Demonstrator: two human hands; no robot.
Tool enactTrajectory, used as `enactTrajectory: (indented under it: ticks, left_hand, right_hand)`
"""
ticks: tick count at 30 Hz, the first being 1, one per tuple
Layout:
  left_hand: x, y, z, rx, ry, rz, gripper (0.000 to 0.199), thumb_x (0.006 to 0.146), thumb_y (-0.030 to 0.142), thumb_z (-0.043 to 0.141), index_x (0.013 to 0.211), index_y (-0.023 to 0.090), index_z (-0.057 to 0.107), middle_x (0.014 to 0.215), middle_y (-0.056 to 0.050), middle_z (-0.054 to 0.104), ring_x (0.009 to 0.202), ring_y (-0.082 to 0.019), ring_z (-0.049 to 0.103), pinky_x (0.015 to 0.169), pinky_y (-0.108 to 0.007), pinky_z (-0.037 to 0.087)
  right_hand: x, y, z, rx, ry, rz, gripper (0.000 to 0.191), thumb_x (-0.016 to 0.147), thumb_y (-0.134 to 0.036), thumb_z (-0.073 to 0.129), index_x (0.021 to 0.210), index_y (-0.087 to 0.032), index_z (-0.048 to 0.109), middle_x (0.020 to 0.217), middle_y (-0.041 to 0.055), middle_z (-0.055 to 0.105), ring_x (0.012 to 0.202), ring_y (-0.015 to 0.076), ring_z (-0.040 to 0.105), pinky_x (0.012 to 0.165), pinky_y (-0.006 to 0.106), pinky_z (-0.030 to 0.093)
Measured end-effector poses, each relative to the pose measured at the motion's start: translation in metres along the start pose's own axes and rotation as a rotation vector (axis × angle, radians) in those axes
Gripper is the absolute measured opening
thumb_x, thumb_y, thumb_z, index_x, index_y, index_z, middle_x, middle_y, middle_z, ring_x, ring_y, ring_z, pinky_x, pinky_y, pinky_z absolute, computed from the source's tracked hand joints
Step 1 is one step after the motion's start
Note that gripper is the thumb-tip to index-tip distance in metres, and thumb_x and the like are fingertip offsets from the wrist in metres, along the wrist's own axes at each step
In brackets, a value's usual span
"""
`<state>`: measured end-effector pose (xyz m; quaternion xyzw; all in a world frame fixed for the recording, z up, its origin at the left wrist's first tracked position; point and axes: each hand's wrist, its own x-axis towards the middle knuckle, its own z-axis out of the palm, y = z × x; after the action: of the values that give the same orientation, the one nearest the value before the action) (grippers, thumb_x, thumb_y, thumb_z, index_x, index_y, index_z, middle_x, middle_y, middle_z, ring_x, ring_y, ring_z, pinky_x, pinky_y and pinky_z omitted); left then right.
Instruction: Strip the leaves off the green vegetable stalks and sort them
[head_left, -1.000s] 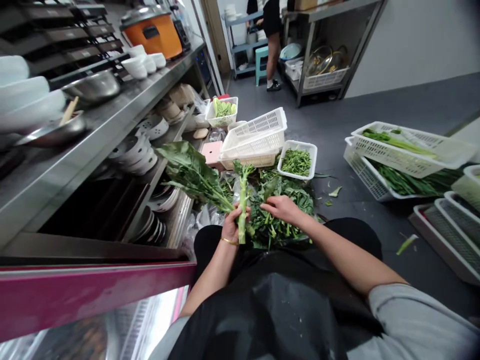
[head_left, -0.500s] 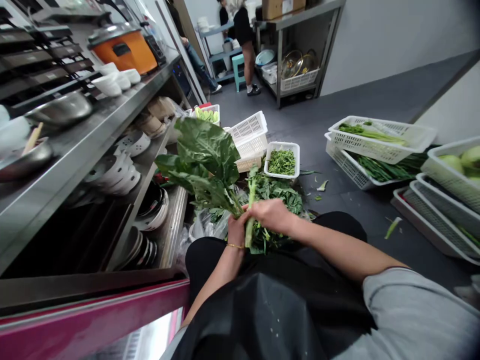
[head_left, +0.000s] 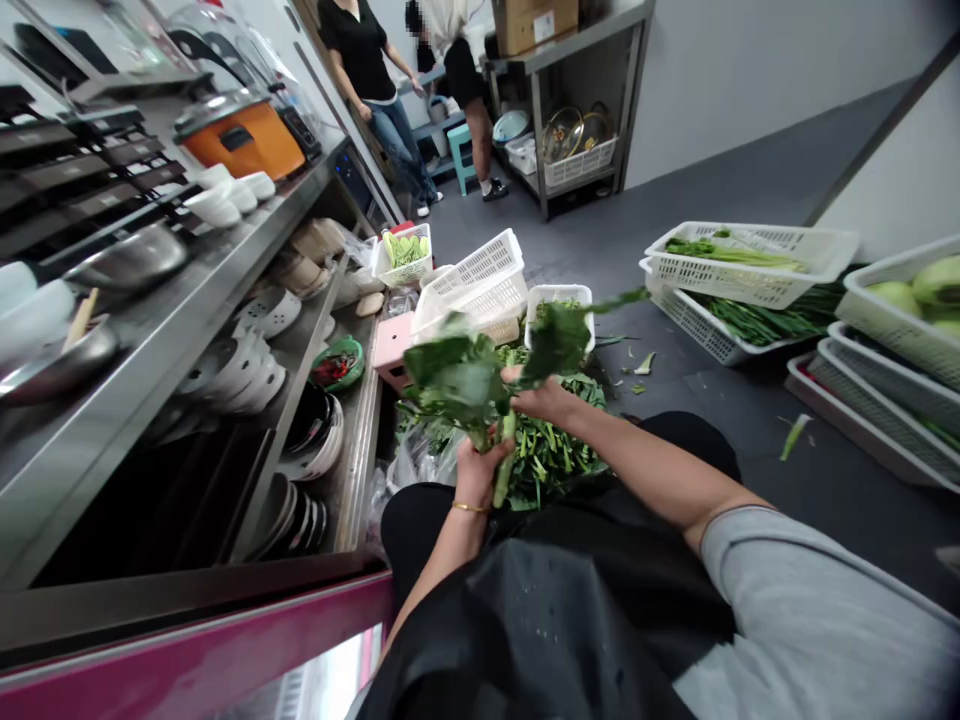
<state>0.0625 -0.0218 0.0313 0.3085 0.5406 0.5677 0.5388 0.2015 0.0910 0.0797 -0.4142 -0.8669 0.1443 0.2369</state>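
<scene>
Leftward, a long steel counter [head_left: 187,303] runs near to far; centre-near, a heap of greens [head_left: 553,448] lies below the hands. The left hand [head_left: 477,474] grips a leafy bunch [head_left: 459,380] and a pale stalk [head_left: 505,470] together — the right hand [head_left: 543,398] curls just right of the stalk's top, a blurred leaf [head_left: 556,345] at its fingers, hold unclear. Leaf-stripping seems in hand; the next pull calls for a steady left grip.

I count on feed: two hands [head_left: 481,468] [head_left: 546,398] near, one bracelet [head_left: 469,508], one orange cooker [head_left: 274,142] left; far, one teal stool [head_left: 459,136], one cardboard box [head_left: 534,26].
</scene>
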Motion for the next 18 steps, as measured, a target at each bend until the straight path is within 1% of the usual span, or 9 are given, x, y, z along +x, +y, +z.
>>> enactTrajectory:
  ticks: [3,5,8,10,11,13,15,16,18]
  left_hand:
    - [-0.001,0.008,-0.001,-0.258,-0.113,-0.141,0.041,0.056,0.025,0.078,0.093,0.014,0.064,0.074,-0.005,0.067,0.059,-0.013,0.059,0.054,-0.022,0.043]
    - [0.002,0.014,-0.005,-0.431,-0.134,-0.139,0.035,0.060,0.029,0.075,0.089,0.016,0.061,0.075,-0.004,0.065,0.058,-0.010,0.056,0.050,-0.020,0.041]
    - [0.008,0.017,-0.016,-0.603,-0.139,-0.070,0.029,0.061,0.032,0.073,0.079,0.017,0.056,0.071,-0.001,0.058,0.054,-0.006,0.048,0.045,-0.016,0.035]
    - [0.009,0.014,-0.021,-0.603,-0.156,-0.051,0.030,0.059,0.034,0.072,0.076,0.017,0.054,0.066,0.000,0.053,0.051,-0.005,0.042,0.042,-0.016,0.030]
    - [0.008,0.012,-0.022,-0.579,-0.160,-0.050,0.031,0.059,0.036,0.071,0.075,0.017,0.053,0.064,0.001,0.050,0.050,-0.005,0.040,0.041,-0.016,0.028]
    - [0.006,0.007,-0.020,-0.519,-0.175,-0.072,0.032,0.059,0.040,0.070,0.074,0.017,0.052,0.060,0.001,0.046,0.047,-0.006,0.036,0.039,-0.017,0.024]
    - [0.005,0.004,-0.017,-0.483,-0.201,-0.114,0.035,0.058,0.041,0.070,0.075,0.017,0.051,0.059,0.002,0.045,0.046,-0.006,0.035,0.038,-0.017,0.024]
    - [0.004,0.004,-0.015,-0.476,-0.214,-0.137,0.036,0.058,0.041,0.071,0.076,0.017,0.051,0.060,0.001,0.046,0.047,-0.006,0.036,0.039,-0.017,0.025]
    - [0.005,0.004,-0.013,-0.471,-0.226,-0.164,0.037,0.059,0.040,0.072,0.080,0.018,0.051,0.063,0.001,0.049,0.048,-0.005,0.038,0.040,-0.017,0.027]
  right_hand:
    - [-0.024,0.004,0.012,0.154,0.102,-0.062,0.035,0.089,-0.037,0.039,0.079,-0.013,0.063,0.079,0.0125,0.063,0.078,0.0209,0.057,0.072,0.030,0.043]
    - [-0.039,0.014,0.019,0.365,0.101,0.043,0.037,0.090,-0.040,0.036,0.086,-0.016,0.063,0.085,0.0104,0.064,0.079,0.0189,0.059,0.071,0.029,0.046]
    - [-0.051,0.032,0.026,0.521,-0.138,0.274,0.036,0.083,-0.051,0.051,0.087,-0.018,0.065,0.075,0.0044,0.064,0.065,0.0163,0.060,0.060,0.027,0.047]
    - [-0.046,0.037,0.025,0.528,-0.296,0.341,0.041,0.067,-0.053,0.068,0.085,-0.016,0.066,0.063,0.0015,0.061,0.054,0.0148,0.056,0.053,0.025,0.045]
    - [-0.039,0.037,0.023,0.578,-0.315,0.355,0.046,0.064,-0.054,0.070,0.089,-0.015,0.066,0.062,0.0013,0.060,0.051,0.0140,0.055,0.051,0.025,0.044]
    - [-0.021,0.028,0.016,0.776,-0.270,0.336,0.051,0.073,-0.056,0.063,0.101,-0.013,0.062,0.068,0.0034,0.063,0.051,0.0133,0.057,0.050,0.025,0.045]
    - [-0.001,0.013,0.008,0.899,-0.152,0.251,0.047,0.085,-0.055,0.048,0.100,-0.012,0.061,0.070,0.0050,0.064,0.053,0.0129,0.058,0.050,0.024,0.045]
    - [0.007,0.005,0.005,0.850,-0.096,0.212,0.046,0.088,-0.053,0.043,0.094,-0.012,0.062,0.068,0.0052,0.064,0.054,0.0130,0.058,0.052,0.023,0.045]
    - [0.015,-0.008,0.004,0.545,0.008,0.181,0.043,0.091,-0.047,0.040,0.082,-0.013,0.063,0.067,0.0069,0.064,0.061,0.0142,0.060,0.056,0.022,0.043]
